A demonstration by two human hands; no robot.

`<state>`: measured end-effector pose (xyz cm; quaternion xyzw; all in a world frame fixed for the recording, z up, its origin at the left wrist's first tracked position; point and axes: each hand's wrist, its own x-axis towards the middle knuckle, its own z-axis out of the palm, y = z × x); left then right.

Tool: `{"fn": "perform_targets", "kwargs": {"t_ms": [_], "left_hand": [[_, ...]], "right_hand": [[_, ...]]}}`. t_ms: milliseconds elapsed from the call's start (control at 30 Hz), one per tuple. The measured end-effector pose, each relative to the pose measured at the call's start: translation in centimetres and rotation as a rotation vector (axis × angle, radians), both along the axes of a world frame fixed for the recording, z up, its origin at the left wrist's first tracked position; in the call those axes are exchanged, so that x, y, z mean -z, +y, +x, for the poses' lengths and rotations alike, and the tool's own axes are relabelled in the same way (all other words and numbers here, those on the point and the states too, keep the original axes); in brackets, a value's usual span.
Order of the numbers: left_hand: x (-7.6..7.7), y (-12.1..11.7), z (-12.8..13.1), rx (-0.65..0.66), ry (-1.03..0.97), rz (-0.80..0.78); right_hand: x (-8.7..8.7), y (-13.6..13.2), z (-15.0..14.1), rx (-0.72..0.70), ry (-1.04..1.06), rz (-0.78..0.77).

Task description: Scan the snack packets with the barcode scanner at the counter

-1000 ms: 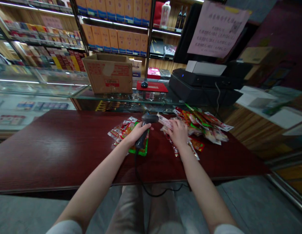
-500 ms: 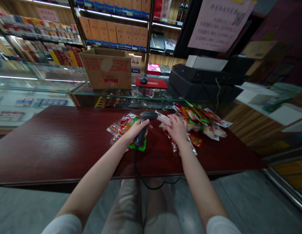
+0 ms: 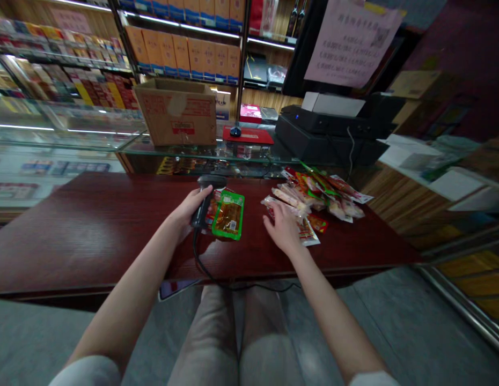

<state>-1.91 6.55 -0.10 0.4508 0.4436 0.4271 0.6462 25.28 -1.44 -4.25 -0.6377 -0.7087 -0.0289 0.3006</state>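
My left hand (image 3: 188, 210) is closed around the grip of a black barcode scanner (image 3: 204, 202), whose cable (image 3: 201, 262) hangs over the table's front edge. Just right of the scanner lies a green-edged snack packet (image 3: 228, 215) on top of other packets. My right hand (image 3: 282, 227) rests with its fingers spread on the near edge of a heap of snack packets (image 3: 317, 194) on the dark red table (image 3: 92, 230). It holds nothing that I can see.
A glass counter (image 3: 112, 147) behind the table carries a cardboard box (image 3: 176, 111), a red mouse pad with a mouse (image 3: 246, 134) and a black cash register (image 3: 325, 131). Shelves of boxed goods (image 3: 185, 48) line the back wall. A phone (image 3: 173, 288) sticks out under the table edge.
My left hand has swung the scanner to the left, uncovering the green-edged packet. My right hand has let go of the pale packet and moved back toward me onto the heap's near edge.
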Motion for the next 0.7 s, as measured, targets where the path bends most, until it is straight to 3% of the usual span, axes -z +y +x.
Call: {"fn": "perform_targets", "kwargs": {"t_ms": [100,200,367,500,633,700], "left_hand": [[1.2,1.0,-1.7,0.014,-0.01,0.005],[2.2,1.6,-3.0,0.056,-0.079,-0.052],[2.6,1.9,-3.8,0.101,-0.229,-0.119],[2.9,1.9,-3.7,0.102,-0.216,-0.084],[3.0,1.7,-3.8,0.095,-0.183,-0.05],[3.0,1.7,-3.8,0.096,-0.181,-0.054]], "right_hand": [[-0.2,3.0,-3.8,-0.025,0.195,-0.346],[-1.1,6.4,-6.7,0.053,0.21,-0.53],[-2.5,10.0,-8.9,0.172,0.111,-0.671],[-3.1,10.5,-9.2,0.115,0.044,-0.755],[-3.3,10.5,-8.9,0.263,-0.034,-0.713],[-3.3,10.7,-8.6,0.265,-0.08,-0.732]]}}
